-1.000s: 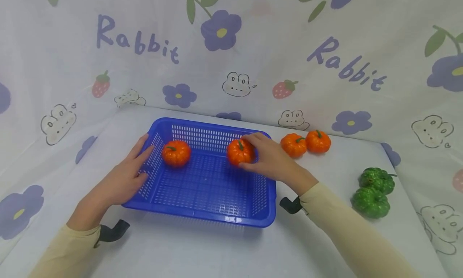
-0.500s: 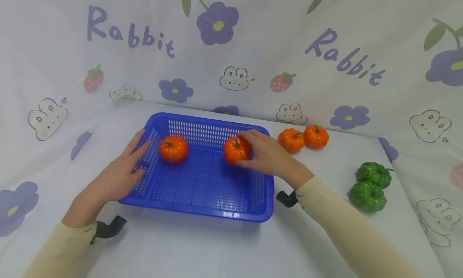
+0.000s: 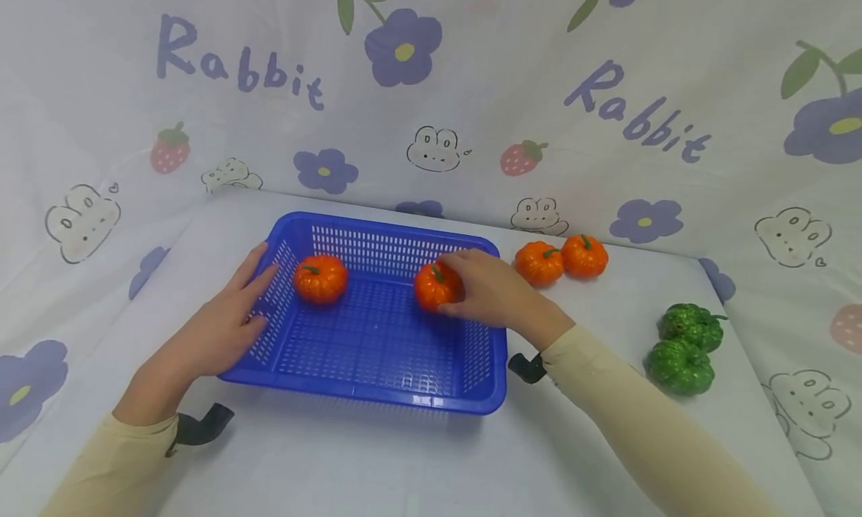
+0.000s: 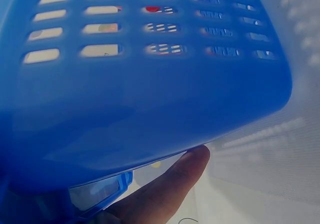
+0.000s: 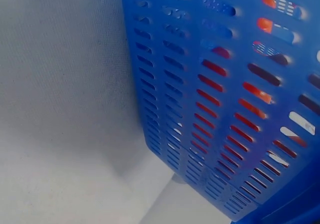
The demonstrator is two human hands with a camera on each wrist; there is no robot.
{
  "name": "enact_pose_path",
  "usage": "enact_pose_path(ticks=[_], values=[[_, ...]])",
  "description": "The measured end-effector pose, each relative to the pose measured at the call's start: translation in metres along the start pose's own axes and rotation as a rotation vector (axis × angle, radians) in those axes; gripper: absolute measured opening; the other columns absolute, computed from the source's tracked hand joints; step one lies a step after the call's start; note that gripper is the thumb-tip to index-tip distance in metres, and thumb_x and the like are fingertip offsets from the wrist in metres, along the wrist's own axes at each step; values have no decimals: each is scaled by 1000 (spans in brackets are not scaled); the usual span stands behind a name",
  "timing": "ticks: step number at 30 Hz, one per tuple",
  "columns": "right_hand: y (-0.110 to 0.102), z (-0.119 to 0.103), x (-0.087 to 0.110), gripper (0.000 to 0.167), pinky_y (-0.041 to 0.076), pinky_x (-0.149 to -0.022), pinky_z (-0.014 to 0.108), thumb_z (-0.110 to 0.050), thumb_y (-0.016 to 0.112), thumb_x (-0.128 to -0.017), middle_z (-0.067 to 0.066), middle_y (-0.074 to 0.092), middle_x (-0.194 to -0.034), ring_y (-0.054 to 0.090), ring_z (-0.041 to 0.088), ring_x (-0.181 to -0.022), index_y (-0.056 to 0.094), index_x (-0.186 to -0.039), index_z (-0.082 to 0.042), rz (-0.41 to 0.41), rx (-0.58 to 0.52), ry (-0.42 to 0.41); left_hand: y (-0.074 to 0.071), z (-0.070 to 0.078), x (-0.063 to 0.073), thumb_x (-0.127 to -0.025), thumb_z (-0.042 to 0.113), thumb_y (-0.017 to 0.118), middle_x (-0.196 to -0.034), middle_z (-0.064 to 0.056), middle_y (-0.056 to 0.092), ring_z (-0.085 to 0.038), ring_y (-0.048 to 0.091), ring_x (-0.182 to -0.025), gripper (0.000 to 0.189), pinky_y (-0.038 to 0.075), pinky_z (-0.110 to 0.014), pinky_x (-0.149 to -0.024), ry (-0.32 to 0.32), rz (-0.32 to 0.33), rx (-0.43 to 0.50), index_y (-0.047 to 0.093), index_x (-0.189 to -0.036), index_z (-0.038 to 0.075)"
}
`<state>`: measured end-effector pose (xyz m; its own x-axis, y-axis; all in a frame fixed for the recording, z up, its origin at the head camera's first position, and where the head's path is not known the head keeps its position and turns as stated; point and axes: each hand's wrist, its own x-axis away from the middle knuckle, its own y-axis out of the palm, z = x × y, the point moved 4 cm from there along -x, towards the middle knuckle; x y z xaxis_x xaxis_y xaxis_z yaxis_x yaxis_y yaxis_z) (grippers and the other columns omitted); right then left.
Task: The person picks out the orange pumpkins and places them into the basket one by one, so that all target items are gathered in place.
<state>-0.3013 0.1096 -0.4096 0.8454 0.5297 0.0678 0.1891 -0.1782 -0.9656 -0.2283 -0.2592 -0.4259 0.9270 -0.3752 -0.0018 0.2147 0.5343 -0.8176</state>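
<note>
In the head view, a blue slotted plastic basket (image 3: 350, 388) sits on the white table. My right hand (image 3: 494, 289) reaches over its right side and holds a small orange pumpkin (image 3: 431, 286) between thumb and fingers, low inside the basket. A second orange pumpkin (image 3: 322, 281) lies at the basket's left end. My left hand (image 3: 222, 337) rests against the left rim, its fingers straight. One fingertip (image 4: 197, 156) touches the lower edge of the blue wall (image 4: 150, 94) in the left wrist view. The right wrist view shows red-orange through the slotted wall (image 5: 175, 84); the right hand is hidden there.
Two more orange pumpkins (image 3: 539, 264) stand side by side behind the basket's right corner. Two green pumpkins (image 3: 680, 367) lie at the table's right edge. A patterned white curtain (image 3: 377, 113) hangs behind the table (image 3: 323, 465).
The head view has shifted slightly. My right hand and its pumpkin have sunk a little within the basket. The left hand and the basket stay where they were.
</note>
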Motion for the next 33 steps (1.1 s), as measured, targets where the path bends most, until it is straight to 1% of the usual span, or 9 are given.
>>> enact_pose_path(ticks=[4, 11, 18, 24, 33], values=[[1, -1, -1, 78, 48, -116, 57, -42, 84, -94, 14, 59, -155, 54, 35, -144, 56, -159, -9, -2, 14, 2, 0, -1, 0, -104, 0, 54, -182, -11, -11, -52, 21, -160, 72, 30, -71, -120, -1, 2, -4, 25, -169, -5], [2, -4, -2, 74, 57, -106, 56, -42, 86, -92, 13, 58, -153, 63, 35, -129, 61, -155, -13, -5, 46, -13, 0, 1, 0, -104, 1, 54, -182, -12, -11, -52, 22, -159, 71, 31, -71, -119, -3, 2, -5, 25, -169, -5], [6, -5, -3, 73, 56, -106, 58, -41, 87, -92, 12, 59, -153, 62, 36, -131, 62, -155, -15, -41, 80, -8, 0, 1, 0, -104, 0, 54, -181, -13, -11, -53, 22, -159, 72, 31, -71, -119, -6, 2, -7, 25, -169, -6], [6, -6, -5, 71, 53, -109, 59, -38, 89, -90, 12, 62, -150, 62, 37, -132, 64, -153, -13, -43, 107, -20, 1, 0, -1, -104, 0, 54, -181, -12, -11, -53, 21, -159, 72, 32, -71, -119, -7, 2, -4, 25, -169, -5], [7, -8, -4, 70, 51, -112, 59, -33, 90, -90, 13, 61, -151, 59, 37, -136, 65, -152, -13, -40, 100, -18, 3, -3, -2, -104, 1, 54, -181, -11, -13, -52, 22, -159, 72, 33, -71, -118, -9, 0, 1, 24, -170, -4]])
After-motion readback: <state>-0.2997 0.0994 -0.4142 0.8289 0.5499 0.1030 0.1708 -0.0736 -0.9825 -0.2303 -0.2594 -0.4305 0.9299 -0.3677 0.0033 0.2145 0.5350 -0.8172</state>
